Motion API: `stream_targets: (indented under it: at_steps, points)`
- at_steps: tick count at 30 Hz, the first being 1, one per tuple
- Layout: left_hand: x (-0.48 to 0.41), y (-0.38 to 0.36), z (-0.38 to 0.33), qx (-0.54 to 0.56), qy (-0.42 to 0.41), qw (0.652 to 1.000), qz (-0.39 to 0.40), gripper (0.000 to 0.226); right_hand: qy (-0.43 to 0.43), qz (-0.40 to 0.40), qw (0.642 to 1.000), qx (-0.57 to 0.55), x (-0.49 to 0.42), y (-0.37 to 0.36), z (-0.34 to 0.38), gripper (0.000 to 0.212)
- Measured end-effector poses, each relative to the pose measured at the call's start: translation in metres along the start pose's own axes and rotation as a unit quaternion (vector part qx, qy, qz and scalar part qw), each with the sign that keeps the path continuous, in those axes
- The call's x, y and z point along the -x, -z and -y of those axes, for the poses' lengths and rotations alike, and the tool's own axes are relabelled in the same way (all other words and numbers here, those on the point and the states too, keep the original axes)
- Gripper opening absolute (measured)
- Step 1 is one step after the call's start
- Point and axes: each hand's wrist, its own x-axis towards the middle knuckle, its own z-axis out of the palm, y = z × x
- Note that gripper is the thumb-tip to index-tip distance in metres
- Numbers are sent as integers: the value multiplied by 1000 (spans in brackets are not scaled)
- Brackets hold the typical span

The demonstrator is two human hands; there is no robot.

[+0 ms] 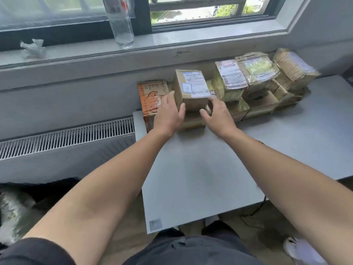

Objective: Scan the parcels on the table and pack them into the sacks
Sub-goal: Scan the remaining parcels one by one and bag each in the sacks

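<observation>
A row of stacked cardboard parcels runs along the far edge of the grey table point(200, 178), under the window sill. Both my hands reach to one brown box with a white shipping label point(193, 88) that sits on top of another parcel. My left hand point(169, 113) lies against the box's left side, fingers spread and thumb at its front corner. My right hand point(217, 113) is at the box's right front corner with fingers loosely spread. Left of this box stands an orange-printed parcel point(150, 98). The sack point(17, 205) lies on the floor at lower left, blurred.
More labelled parcels point(254, 73) are stacked to the right along the wall. A clear plastic bottle point(122, 25) and crumpled plastic point(33, 48) sit on the window sill. A radiator grille point(66, 138) runs left of the table. A cable point(254, 213) hangs below the table's front edge.
</observation>
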Motion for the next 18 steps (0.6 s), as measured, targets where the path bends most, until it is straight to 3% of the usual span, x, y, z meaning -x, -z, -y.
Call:
stream_targets:
  at_steps: [10,15,18]
  points:
    - [-55,-33,-4,11,16,999,27,63,20,32,998,-40,-69,-6,-17,63]
    - [-56,-44,-10,47,15,999,12,59,61,36,996,-56,-79,-11,-23,56]
    - [-40,-45,-19,60,18,998,-14,59,74,-3,992,-98,-67,-7,-24,46]
